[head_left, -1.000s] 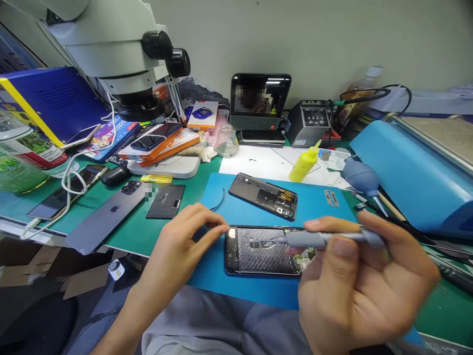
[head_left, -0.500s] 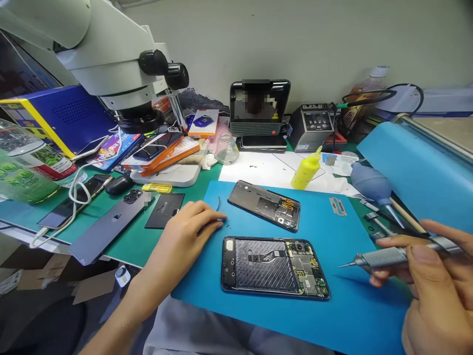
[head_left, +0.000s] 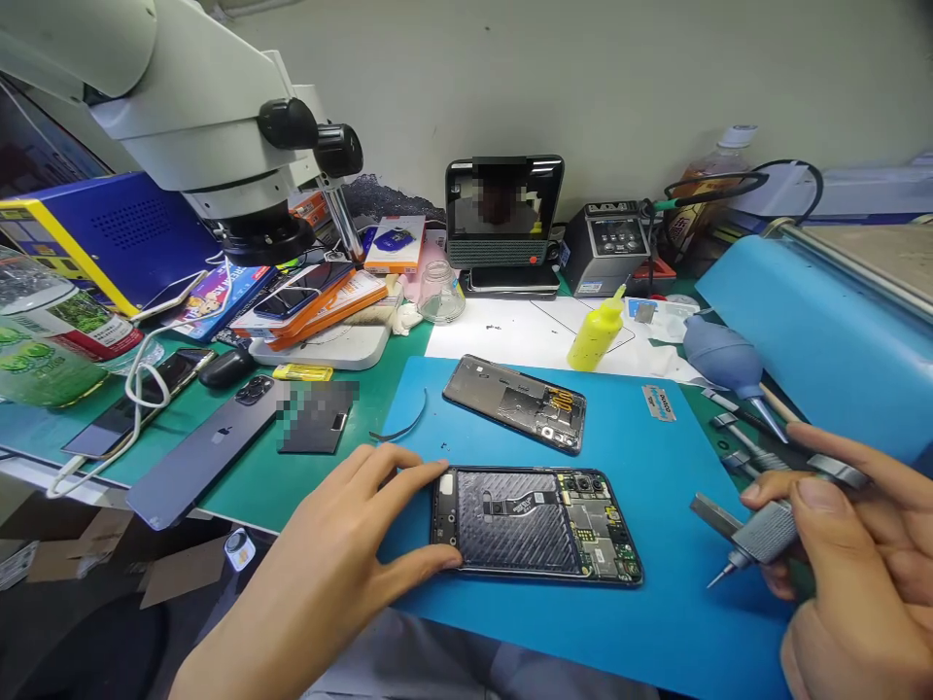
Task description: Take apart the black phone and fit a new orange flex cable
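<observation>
An opened phone (head_left: 519, 525) lies flat on the blue mat, its battery and circuit board exposed. My left hand (head_left: 350, 535) spans its left end, with the index finger at the far edge and the thumb at the near edge. In my right hand (head_left: 838, 564), off to the right of the phone, is a silver knurled screwdriver (head_left: 762, 535) with its thin tip pointing down to the left. A flat metal piece (head_left: 715, 515) sticks out beside the screwdriver; its kind is unclear. The removed back cover (head_left: 514, 403) rests behind the phone.
A thin dark strip (head_left: 404, 425) lies at the mat's left edge. A yellow bottle (head_left: 594, 335) and a blue air blower (head_left: 721, 358) stand behind. On the left are a purple-grey phone (head_left: 208, 452), a dark flat panel (head_left: 313, 418) and a microscope (head_left: 204, 126) overhead.
My left hand has moved right and nearer, from the strip onto the phone's left end. The screwdriver has turned in my right hand, its tip now lower and farther right.
</observation>
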### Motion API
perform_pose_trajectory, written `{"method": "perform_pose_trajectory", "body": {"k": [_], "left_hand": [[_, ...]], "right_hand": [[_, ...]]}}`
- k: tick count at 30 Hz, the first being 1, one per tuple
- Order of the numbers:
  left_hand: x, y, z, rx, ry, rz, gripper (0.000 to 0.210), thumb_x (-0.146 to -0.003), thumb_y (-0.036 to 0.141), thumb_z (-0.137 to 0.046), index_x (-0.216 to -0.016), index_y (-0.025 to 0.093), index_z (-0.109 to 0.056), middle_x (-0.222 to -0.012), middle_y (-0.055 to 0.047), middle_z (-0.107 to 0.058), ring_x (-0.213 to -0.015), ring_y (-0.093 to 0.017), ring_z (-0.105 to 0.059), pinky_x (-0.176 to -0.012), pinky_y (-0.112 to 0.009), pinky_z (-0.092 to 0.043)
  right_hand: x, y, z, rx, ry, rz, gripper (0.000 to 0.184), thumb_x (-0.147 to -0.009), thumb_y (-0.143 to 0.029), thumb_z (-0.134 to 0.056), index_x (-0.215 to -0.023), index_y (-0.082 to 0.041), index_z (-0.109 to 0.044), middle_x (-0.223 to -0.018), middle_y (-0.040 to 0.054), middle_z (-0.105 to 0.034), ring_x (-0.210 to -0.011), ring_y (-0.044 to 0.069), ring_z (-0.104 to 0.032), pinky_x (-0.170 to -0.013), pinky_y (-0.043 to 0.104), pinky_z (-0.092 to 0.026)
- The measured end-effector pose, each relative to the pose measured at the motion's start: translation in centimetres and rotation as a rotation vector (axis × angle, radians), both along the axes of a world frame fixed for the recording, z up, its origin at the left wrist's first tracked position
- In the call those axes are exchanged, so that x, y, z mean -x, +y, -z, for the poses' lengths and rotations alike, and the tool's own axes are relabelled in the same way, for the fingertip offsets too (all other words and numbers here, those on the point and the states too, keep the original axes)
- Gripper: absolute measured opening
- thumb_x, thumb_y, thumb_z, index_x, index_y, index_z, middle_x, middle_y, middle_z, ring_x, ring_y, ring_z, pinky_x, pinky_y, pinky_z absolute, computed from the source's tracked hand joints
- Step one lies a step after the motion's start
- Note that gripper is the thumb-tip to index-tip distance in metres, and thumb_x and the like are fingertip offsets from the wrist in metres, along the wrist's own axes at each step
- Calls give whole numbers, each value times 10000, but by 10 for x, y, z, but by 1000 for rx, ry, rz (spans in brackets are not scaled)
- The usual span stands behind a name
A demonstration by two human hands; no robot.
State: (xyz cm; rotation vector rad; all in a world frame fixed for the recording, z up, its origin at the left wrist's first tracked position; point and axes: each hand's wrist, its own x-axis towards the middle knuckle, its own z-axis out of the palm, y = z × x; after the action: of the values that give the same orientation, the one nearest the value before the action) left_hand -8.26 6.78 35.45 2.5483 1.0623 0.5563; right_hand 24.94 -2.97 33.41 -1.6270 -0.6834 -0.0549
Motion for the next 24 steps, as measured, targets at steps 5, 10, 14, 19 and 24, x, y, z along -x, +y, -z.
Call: {"method": "perform_pose_trajectory", "body": {"k": [5, 10, 14, 19, 24], "left_hand": [[-2, 0, -2, 21, 3, 3, 599, -1055, 580, -839, -1574, 411, -592, -1398, -10, -722, -1233, -262, -772, -972, -376, -654], [0, -3, -6, -85, 52, 38, 511, -1151, 607, -677, -1585, 350, -596, -1413, -47, -726, -1222, -257, -787, -971, -381, -657], [-2, -8, -11, -190, 79, 38, 422, -1217, 519, -550, -1552, 276, -634, -1392, -86, -754, -1187, -267, -801, -954, -387, -655], [-4, -17, -7, -222, -16, 1, 343, -1221, 311, -524, -1535, 272, -656, -1157, -29, -803, -1005, -208, -793, -857, -328, -618], [3, -23, 5, -166, -167, -89, 391, -1225, 198, -512, -1581, 307, -633, -1082, 9, -807, -954, -155, -789, -867, -268, -597]], "right_hand": [[14, 0, -12, -25, 30, -9, 475, -947, -468, -851, -1369, -251, -843, -918, 63, -784, -654, 183, -649, -458, 293, -407], [21, -5, -16, -12, 6, -15, 432, -985, -447, -856, -1379, -270, -843, -983, 67, -795, -702, 179, -677, -509, 274, -455], [20, -6, -14, -18, -17, -8, 422, -980, -451, -858, -1361, -269, -855, -1014, 84, -801, -701, 177, -675, -504, 268, -478], [22, -4, -15, -30, -12, -38, 387, -991, -410, -850, -1359, -288, -853, -950, 57, -792, -702, 173, -690, -489, 243, -475], [22, -6, -16, -20, -12, -29, 400, -984, -433, -854, -1358, -292, -858, -999, 69, -804, -697, 169, -675, -502, 261, -474]]}}
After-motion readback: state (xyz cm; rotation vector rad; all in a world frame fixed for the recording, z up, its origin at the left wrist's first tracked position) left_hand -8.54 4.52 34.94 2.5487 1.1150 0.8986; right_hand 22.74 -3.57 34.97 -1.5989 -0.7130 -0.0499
